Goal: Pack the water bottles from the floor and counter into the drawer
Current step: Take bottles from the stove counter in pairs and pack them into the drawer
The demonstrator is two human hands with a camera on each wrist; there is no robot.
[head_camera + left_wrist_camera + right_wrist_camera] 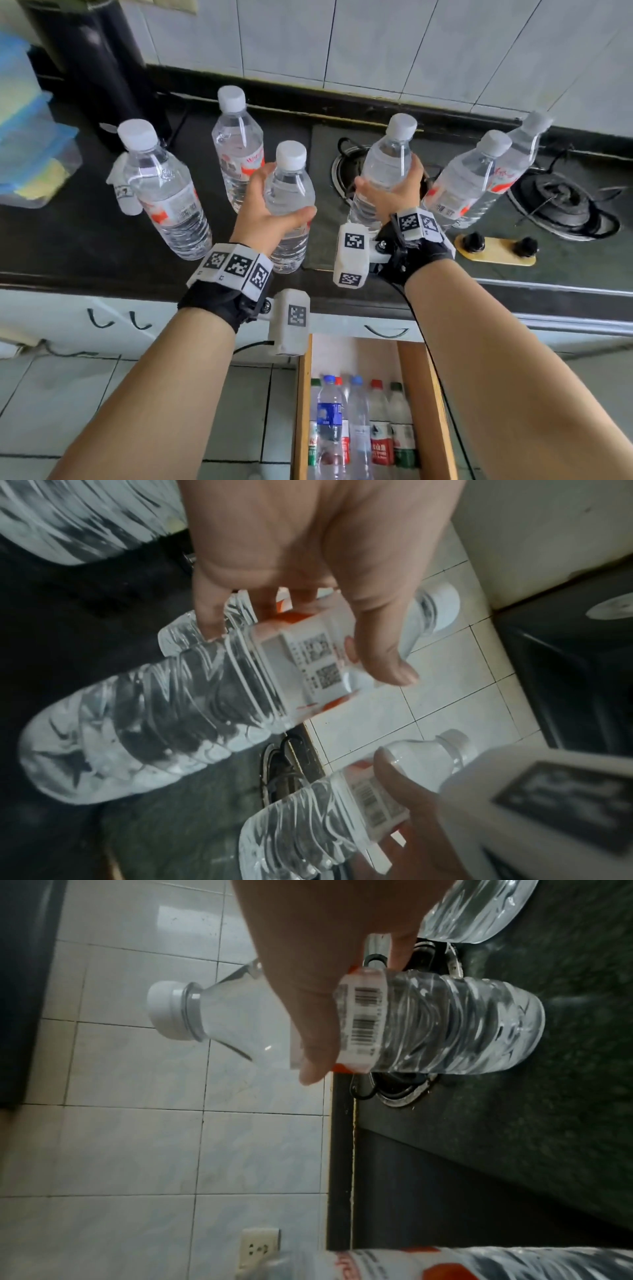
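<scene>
Dark bench (85,240) spans the upper half of the head view, with a gas hob (561,205) at 3 o'clock and a tall black appliance (96,68) at 11 o'clock. Below its front edge, at 6 o'clock, the wooden drawer (303,411) stands open and already holds a row of coloured-cap bottles (359,435) lying side by side.

Six clear, white-capped water bottles stand upright on or just above the bench. The left hand (263,209) is curled round the centre bottle (291,205), thumb across its front, fingers behind. The right hand (394,195) is clamped on the neighbouring bottle (383,171) at its labelled waist; the right wrist view shows the thumb over the barcode label (366,1020). Whether either base has left the bench cannot be told.

Four bottles remain ungrasped: one at 9 o'clock (164,192), one at 11 o'clock behind the left hand (239,150), and a leaning pair at 2 o'clock (479,181), just beside the right hand.

Risks, as a judgement: the thin ribbed walls may flex and slip under a one-handed grip; the right forearm, swinging outward, could topple the leaning pair onto the hob; the drawer's free space looks narrow, so two bottles lowered together may jam against those inside.
</scene>
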